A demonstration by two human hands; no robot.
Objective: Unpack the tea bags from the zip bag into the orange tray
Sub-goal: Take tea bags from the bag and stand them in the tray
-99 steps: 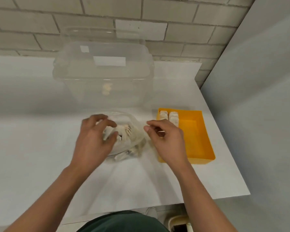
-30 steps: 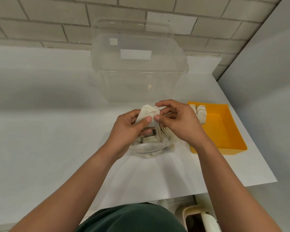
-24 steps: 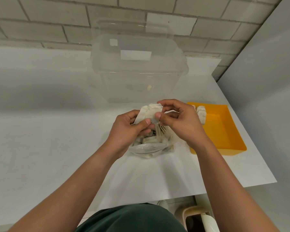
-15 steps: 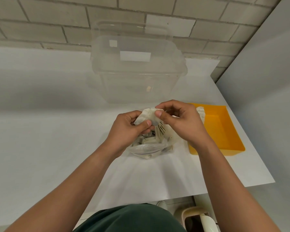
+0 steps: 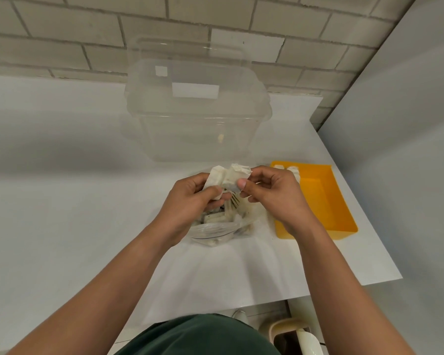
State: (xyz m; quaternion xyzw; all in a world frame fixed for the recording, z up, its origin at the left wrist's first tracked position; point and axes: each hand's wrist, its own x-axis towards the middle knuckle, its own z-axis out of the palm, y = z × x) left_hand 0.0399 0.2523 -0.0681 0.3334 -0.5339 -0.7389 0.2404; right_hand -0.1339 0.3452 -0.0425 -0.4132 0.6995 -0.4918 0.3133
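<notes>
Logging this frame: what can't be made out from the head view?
Head view:
- Count left in the zip bag: the left hand and right hand cover its mouth.
- Whether the pinched tea bags are one piece or two: the hands overlap them.
- Orange tray, left side: hidden by the right hand.
- Pale speck in the clear bin: too small.

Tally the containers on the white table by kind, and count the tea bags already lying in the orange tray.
Clear plastic storage box: 1
Clear plastic zip bag: 1
Orange plastic tray: 1
White tea bags in the tray: 2
Total: 5
</notes>
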